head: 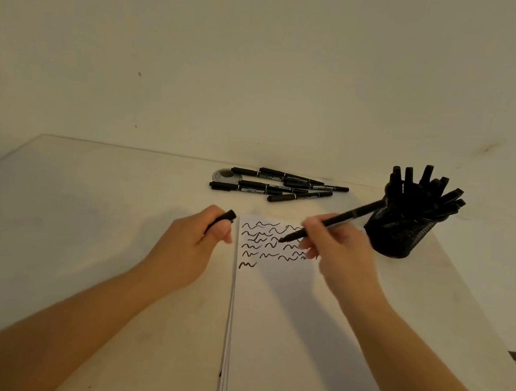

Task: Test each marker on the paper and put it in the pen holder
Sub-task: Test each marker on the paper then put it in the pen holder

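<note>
Head view: marker under test, tip at the paper [284, 312]
Nearest, left hand [199, 240] pinches the cap [224, 219] beside the sheet's left edge; right hand [337, 253] grips the marker [331, 223], long axis running from the tip among the squiggles up-right toward the pen holder [398, 232], which stands just beyond the right hand. Untested markers [277, 184] lie farther back on the tabletop [86, 206]
</note>
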{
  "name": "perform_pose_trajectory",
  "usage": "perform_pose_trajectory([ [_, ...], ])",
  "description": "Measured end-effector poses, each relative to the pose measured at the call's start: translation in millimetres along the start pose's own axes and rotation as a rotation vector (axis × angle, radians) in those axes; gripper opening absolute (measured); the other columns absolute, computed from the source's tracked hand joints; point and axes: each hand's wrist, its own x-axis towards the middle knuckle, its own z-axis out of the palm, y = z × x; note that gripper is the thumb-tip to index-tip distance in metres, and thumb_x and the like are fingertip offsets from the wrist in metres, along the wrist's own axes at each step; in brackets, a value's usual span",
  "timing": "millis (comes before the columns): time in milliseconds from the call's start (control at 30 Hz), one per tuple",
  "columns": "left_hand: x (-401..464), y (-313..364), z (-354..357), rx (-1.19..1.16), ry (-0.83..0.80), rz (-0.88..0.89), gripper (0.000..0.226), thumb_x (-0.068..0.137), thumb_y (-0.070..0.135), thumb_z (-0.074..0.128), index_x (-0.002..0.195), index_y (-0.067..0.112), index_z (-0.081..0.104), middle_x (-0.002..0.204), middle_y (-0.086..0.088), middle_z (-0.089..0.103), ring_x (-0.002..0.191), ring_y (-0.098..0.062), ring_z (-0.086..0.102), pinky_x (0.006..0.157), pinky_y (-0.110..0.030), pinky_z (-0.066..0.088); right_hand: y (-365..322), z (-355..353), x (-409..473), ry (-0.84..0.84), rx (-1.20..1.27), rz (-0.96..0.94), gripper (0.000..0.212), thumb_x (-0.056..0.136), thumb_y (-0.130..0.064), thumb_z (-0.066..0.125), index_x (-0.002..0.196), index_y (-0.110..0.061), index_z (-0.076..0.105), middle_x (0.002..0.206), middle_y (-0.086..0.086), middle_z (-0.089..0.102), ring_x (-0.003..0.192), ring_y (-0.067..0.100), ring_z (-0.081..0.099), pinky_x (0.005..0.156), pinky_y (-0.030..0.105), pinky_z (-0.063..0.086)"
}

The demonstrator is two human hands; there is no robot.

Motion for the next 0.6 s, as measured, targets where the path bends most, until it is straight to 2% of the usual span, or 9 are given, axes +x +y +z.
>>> perform_pose_trajectory([
  [67,9,-1,9,-0.011,-0.06,0.006,0.019,0.095,0.031,0.039,0.084,0.031,0.054,0.084,0.013,0.067,0.055,-0.012,0.048,0.055,-0.023,0.037,8,12,-4,-0.074,-0.059,-0.021,0.012,0.084,-0.024,0.062,0.073,-0.02,0.064,0.054,-0.008,0.067,0.049,-0.001,0.059,0.047,0.011,0.043],
  [133,12,-5,18,0.05,-0.126,0.005,0.018,0.095,0.033,0.038,0.089,0.03,0.055,0.093,0.011,0.067,0.066,-0.011,0.055,0.061,-0.023,0.04,20,16,-5,-0.066,-0.084,-0.03,0.013,0.083,-0.022,0.063,0.071,-0.021,0.064,0.054,-0.005,0.066,0.051,0.0,0.06,0.052,0.011,0.046],
  [233,10,-13,23,0.1,-0.188,0.001,0.017,0.095,0.032,0.038,0.093,0.029,0.055,0.095,0.014,0.066,0.084,0.002,0.055,0.069,-0.009,0.039,36,12,-5,-0.02,-0.092,-0.018,0.014,0.083,-0.016,0.061,0.07,-0.02,0.061,0.052,-0.004,0.063,0.05,-0.001,0.057,0.051,0.01,0.043],
  [300,10,-15,20,0.083,-0.183,0.0,0.018,0.096,0.029,0.039,0.095,0.026,0.057,0.093,0.019,0.064,0.086,0.006,0.053,0.071,-0.003,0.036,40,10,-3,-0.031,-0.073,-0.022,0.015,0.083,-0.014,0.061,0.07,-0.02,0.059,0.05,-0.006,0.063,0.048,-0.001,0.056,0.05,0.009,0.043],
  [400,10,-17,20,0.061,-0.174,0.0,0.021,0.096,0.027,0.039,0.098,0.022,0.059,0.089,0.023,0.061,0.088,0.004,0.053,0.073,-0.004,0.036,43,11,-3,-0.075,-0.092,-0.052,0.016,0.083,-0.014,0.061,0.07,-0.021,0.057,0.052,-0.006,0.064,0.048,0.0,0.057,0.049,0.008,0.042],
  [500,10,-18,21,0.056,-0.163,0.002,0.022,0.096,0.028,0.038,0.1,0.021,0.059,0.086,0.026,0.059,0.084,0.011,0.051,0.071,-0.002,0.035,43,13,-3,-0.14,-0.139,-0.09,0.017,0.083,-0.016,0.061,0.069,-0.023,0.056,0.054,-0.005,0.065,0.049,0.001,0.056,0.05,0.01,0.043],
  [600,10,-19,20,0.057,-0.167,-0.003,0.022,0.095,0.029,0.038,0.099,0.022,0.059,0.086,0.026,0.059,0.081,0.01,0.051,0.068,-0.005,0.036,45,13,-2,-0.139,-0.183,-0.119,0.017,0.084,-0.019,0.06,0.069,-0.025,0.055,0.057,-0.007,0.066,0.051,0.0,0.056,0.051,0.01,0.042],
])
